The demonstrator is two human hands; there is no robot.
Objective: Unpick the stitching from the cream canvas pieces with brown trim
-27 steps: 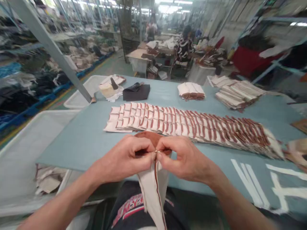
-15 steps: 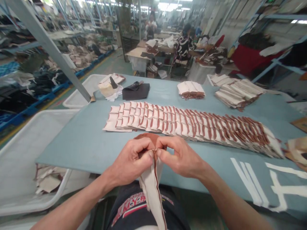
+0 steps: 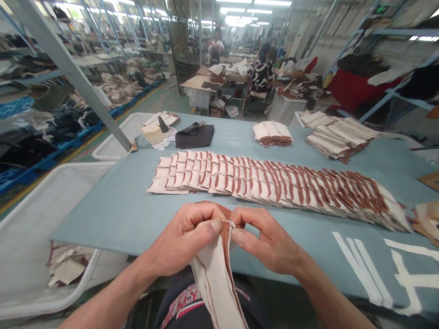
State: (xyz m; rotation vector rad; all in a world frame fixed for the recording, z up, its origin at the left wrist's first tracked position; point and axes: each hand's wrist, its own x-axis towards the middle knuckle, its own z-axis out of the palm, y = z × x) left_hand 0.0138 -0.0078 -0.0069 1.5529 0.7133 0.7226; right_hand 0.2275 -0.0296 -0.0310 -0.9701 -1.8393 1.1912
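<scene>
My left hand and my right hand meet at the near edge of the blue-grey table. Both pinch the top of a cream fabric piece with a brown edge, which hangs down over my lap. Thumbs and fingers press the folded brown edge between them. Just beyond my hands, a long overlapping row of similar cream and brown pieces lies across the table.
Stacks of the same pieces sit at the far side, with a dark cloth and a cream block at the far left. White bins stand to the left. A person sits at another bench behind.
My hands have dropped slightly toward me with the piece. The left thumb now presses further over the brown edge, and the fabric hangs more folded.
</scene>
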